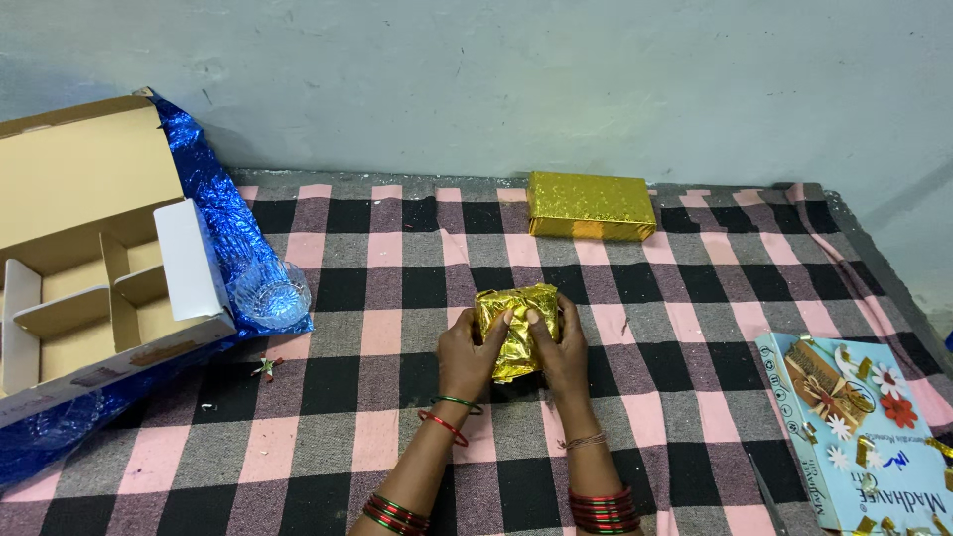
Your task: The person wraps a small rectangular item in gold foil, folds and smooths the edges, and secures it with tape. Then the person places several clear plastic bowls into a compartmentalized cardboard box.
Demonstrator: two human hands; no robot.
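A person sits at a table covered with a checked cloth of pink, black and grey squares. Both hands hold a small thing wrapped in crinkly gold paper near the middle of the cloth. The left hand presses its fingers on the left side of the gold paper, and the right hand presses on the right side, so both hands are closed around it. Red and green bangles sit on both wrists.

Farther back lies a gold box, well apart from the hands. On the left is an open cardboard box resting on shiny blue paper, with a glass bowl just beside it. On the right lies a blue card with paper flowers.
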